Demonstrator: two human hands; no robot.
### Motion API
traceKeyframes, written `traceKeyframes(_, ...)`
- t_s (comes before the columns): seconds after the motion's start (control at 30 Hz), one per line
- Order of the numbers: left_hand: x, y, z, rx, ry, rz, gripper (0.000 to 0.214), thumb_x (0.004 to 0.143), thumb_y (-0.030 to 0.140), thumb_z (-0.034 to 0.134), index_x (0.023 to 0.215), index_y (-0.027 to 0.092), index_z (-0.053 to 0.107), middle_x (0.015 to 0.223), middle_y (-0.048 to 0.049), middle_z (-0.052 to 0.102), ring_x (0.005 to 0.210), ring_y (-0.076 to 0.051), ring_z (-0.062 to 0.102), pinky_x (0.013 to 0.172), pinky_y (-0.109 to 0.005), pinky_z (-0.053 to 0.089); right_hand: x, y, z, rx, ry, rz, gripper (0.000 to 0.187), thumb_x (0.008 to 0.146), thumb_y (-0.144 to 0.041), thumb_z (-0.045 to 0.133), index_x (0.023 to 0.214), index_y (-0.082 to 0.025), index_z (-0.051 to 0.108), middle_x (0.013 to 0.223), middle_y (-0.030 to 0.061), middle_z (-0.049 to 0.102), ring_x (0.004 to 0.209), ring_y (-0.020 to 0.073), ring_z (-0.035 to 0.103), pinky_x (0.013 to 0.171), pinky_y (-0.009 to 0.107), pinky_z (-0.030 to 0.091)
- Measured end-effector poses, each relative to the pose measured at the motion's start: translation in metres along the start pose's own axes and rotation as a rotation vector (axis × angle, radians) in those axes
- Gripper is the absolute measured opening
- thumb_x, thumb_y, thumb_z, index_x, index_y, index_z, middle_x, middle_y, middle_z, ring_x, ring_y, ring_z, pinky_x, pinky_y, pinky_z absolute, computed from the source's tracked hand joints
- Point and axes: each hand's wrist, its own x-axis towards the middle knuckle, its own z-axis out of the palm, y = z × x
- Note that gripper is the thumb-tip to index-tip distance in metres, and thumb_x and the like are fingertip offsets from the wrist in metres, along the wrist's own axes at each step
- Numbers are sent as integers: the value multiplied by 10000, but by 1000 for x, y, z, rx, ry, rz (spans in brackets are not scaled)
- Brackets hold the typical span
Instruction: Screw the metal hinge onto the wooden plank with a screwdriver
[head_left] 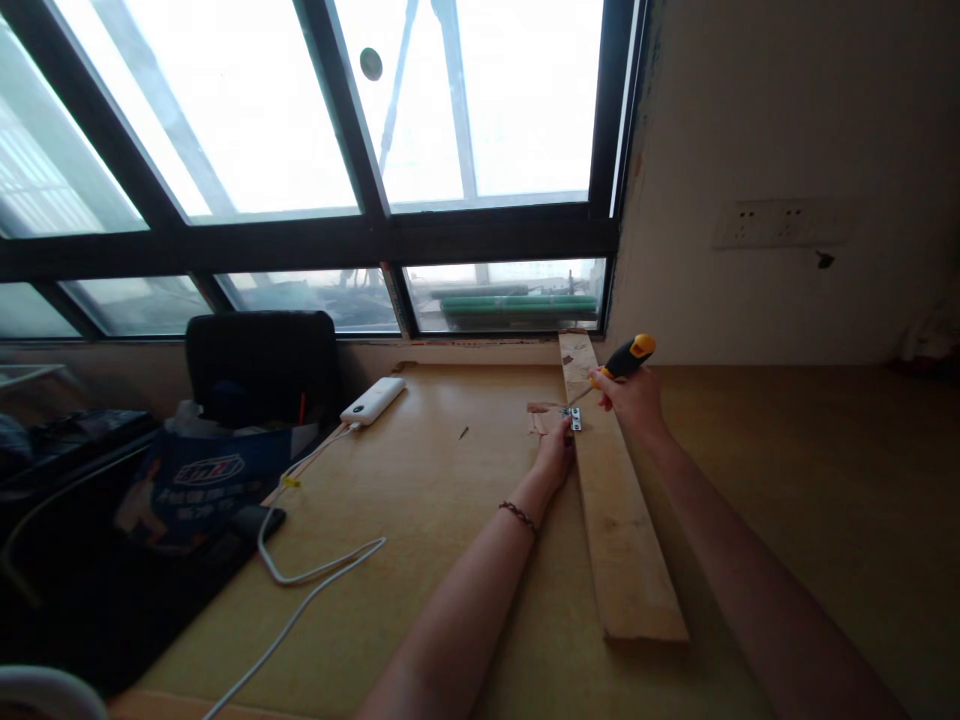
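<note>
A long wooden board (622, 530) lies on the table, its far end at the window sill. On its left edge sits a small metal hinge (575, 419) with dark holes. My right hand (636, 400) grips a black and yellow screwdriver (622, 360), whose shaft slants down left to the hinge. Close beside the hinge, my left hand (555, 452) has its fingers pressed together at the board's edge; what they pinch is too small to make out. A short wood piece (537, 418) adjoins the board's left side there.
A small dark screw-like piece (463, 433) lies left of my left hand. Farther left are a white power bank (373, 400) and its white cable (315, 578). A black chair (262, 360) with a blue bag (202, 490) stands beyond the table's left edge.
</note>
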Motion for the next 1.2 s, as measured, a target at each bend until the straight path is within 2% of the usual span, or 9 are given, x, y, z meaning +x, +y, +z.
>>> traceKeyframes(0.43, -1, 0, 0, -13, 23, -13, 198, 730, 256, 583, 865, 114, 608, 789, -91, 677, 729, -200, 654, 752, -344, 521, 3, 2, 1, 15, 0, 17, 491, 576, -601, 650, 687, -123, 645, 448, 41, 596, 356, 161, 556, 364, 234, 426)
traceKeyframes(0.6, 4, -3, -3, -21, 33, 25, 239, 708, 265, 609, 890, 111, 614, 794, -90, 677, 714, -199, 653, 746, -346, 520, 4, 4, 1, 60, -23, 46, 514, 533, -600, 686, 752, -138, 645, 569, 57, 653, 406, 167, 591, 355, 227, 446)
traceKeyframes(0.77, 7, -5, -4, -38, 55, 31, 217, 701, 249, 614, 860, 103, 617, 774, -88, 678, 698, -195, 651, 742, -344, 521, 5, 6, 2, 86, -40, 109, 453, 524, -543, 726, 685, -129, 635, 473, 38, 602, 385, 169, 579, 363, 240, 479)
traceKeyframes(0.87, 7, -5, -3, -57, 44, 36, 220, 698, 244, 616, 869, 106, 618, 773, -84, 679, 687, -190, 651, 740, -342, 522, 8, 6, 0, 209, -62, 183, 384, 504, -449, 772, 652, -131, 615, 555, 57, 641, 453, 184, 618, 412, 263, 528)
traceKeyframes(1.0, 6, -5, -3, -64, 59, 48, 237, 682, 237, 631, 876, 101, 620, 766, -85, 679, 693, -195, 653, 741, -342, 523, 11, 7, -5, 411, -158, 236, 319, 490, -332, 800, 648, -139, 601, 701, 70, 682, 565, 194, 658, 543, 301, 582)
traceKeyframes(1.07, 6, -5, -3, -64, 68, 48, 228, 681, 232, 630, 868, 101, 621, 767, -84, 679, 703, -198, 654, 744, -344, 523, 11, 9, -6, 331, -141, 213, 324, 497, -354, 793, 650, -138, 606, 682, 70, 679, 540, 196, 652, 506, 299, 574)
traceKeyframes(1.2, 7, -6, -4, -73, 60, 66, 231, 685, 223, 628, 885, 106, 620, 800, -86, 682, 718, -196, 655, 750, -343, 523, 8, 11, -1, -21, -38, 99, 358, 555, -459, 732, 668, -138, 621, 587, 61, 652, 431, 177, 608, 359, 237, 482)
